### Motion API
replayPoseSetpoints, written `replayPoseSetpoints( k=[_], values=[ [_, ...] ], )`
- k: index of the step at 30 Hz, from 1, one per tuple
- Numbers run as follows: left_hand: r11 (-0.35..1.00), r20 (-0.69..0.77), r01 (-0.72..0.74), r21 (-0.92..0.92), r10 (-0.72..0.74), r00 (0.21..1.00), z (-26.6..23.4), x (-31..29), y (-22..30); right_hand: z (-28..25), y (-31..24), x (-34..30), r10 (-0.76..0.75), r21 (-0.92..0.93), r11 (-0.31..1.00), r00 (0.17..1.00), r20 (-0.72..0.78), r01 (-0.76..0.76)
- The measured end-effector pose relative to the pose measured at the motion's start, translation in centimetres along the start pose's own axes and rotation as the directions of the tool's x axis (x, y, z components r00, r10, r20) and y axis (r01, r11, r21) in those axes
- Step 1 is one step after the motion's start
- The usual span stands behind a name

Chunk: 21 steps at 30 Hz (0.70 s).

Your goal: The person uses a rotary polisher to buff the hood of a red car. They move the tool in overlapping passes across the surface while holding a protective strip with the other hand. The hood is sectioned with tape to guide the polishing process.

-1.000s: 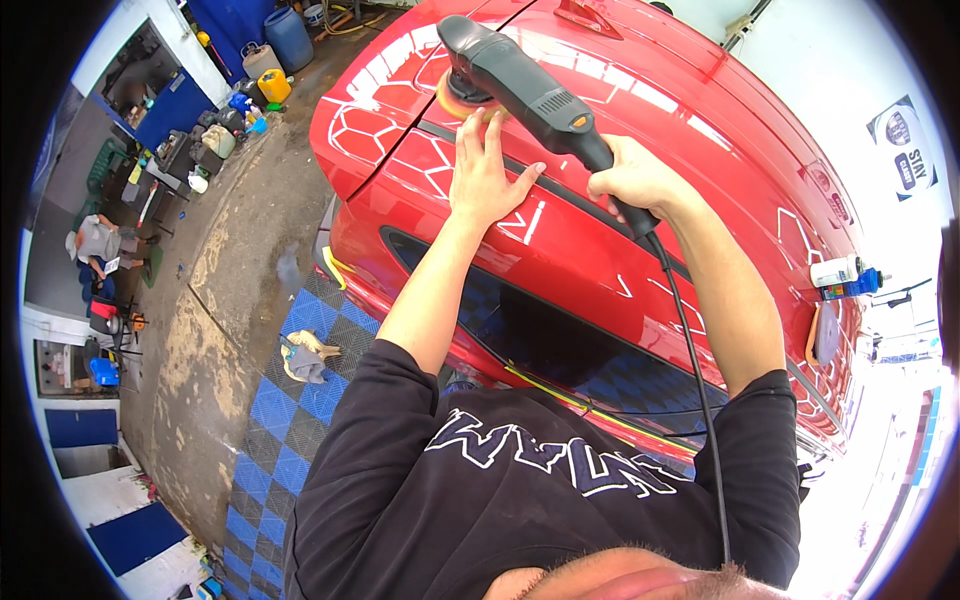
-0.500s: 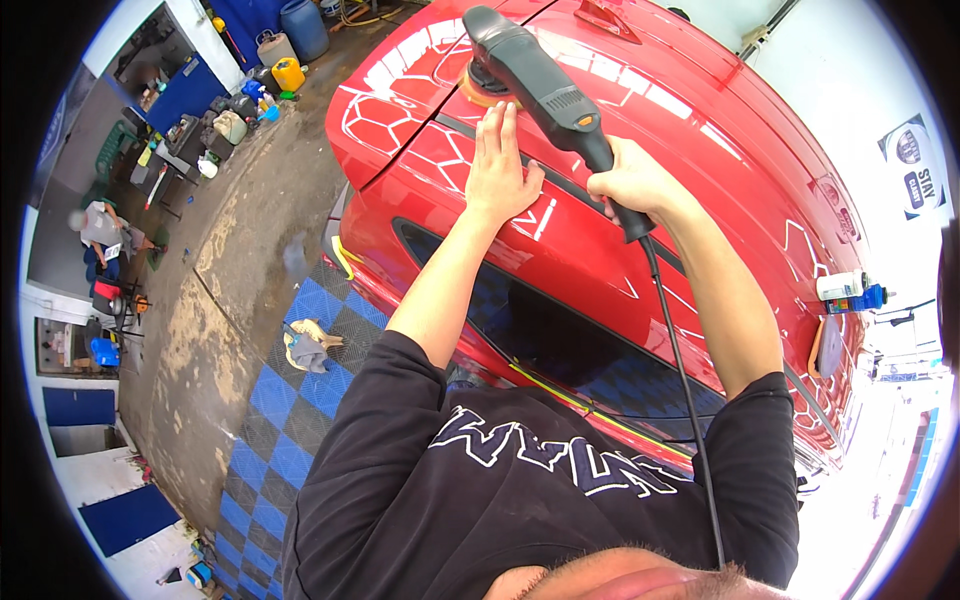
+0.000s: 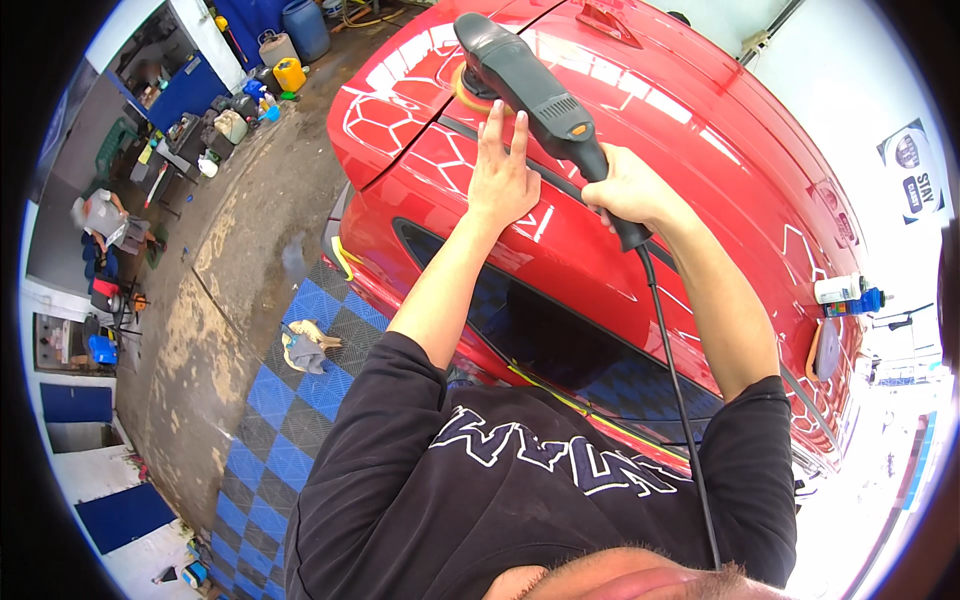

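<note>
My right hand (image 3: 635,188) is wrapped round the rear handle of a black car polisher (image 3: 535,92). Its yellow-edged pad (image 3: 468,98) lies against the roof of a red car (image 3: 720,190), beside the dark seam near the roof's end. My left hand (image 3: 503,185) rests on the roof with fingers stretched out, their tips just short of or touching the pad's near edge; which of the two I cannot tell. From the handle a black cord (image 3: 668,345) runs back over the side window and my right upper arm's sleeve.
Toward the roof's right end stand a white bottle (image 3: 838,289) and a blue bottle (image 3: 868,301), with a round pad (image 3: 826,350) nearby. Cloths (image 3: 308,350) lie on blue and grey floor tiles (image 3: 285,400). Yellow tape (image 3: 545,388) edges the window. Another person (image 3: 108,222) sits far left.
The polisher has shifted slightly left and toward me, with my right hand on it. My left hand's fingers have spread a little. The far person leans differently.
</note>
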<state>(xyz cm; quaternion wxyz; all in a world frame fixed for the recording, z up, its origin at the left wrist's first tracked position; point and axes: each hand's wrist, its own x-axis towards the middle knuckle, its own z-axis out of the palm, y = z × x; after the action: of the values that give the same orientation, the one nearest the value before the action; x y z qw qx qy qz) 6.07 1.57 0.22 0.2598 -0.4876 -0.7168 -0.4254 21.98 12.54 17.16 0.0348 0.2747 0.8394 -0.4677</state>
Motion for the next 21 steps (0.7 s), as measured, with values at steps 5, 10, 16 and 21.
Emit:
replayPoseSetpoints(
  k=[5, 10, 16, 21],
  values=[
    [1.000, -0.023, -0.001, -0.019, 0.001, 1.000, -0.1, -0.1, -0.4, -1.2, 0.6, -0.3, 0.017, -0.031, 0.999, 0.998, 0.057, -0.015],
    [0.999, 0.003, 0.014, -0.034, -0.014, 1.000, -0.2, 0.1, 0.0, -0.8, 0.4, -0.8, -0.001, 0.003, 1.000, 0.999, 0.037, 0.001],
    [0.997, -0.019, 0.050, -0.065, -0.051, 0.999, -0.1, -0.3, -0.4, 0.2, -1.1, -1.5, 0.003, -0.038, 0.999, 0.998, 0.069, -0.001],
    [0.995, -0.100, 0.037, -0.095, -0.046, 0.994, 0.3, -0.4, -0.5, -0.4, -1.1, -1.6, 0.018, -0.093, 0.996, 0.997, 0.078, -0.011]
  ],
)
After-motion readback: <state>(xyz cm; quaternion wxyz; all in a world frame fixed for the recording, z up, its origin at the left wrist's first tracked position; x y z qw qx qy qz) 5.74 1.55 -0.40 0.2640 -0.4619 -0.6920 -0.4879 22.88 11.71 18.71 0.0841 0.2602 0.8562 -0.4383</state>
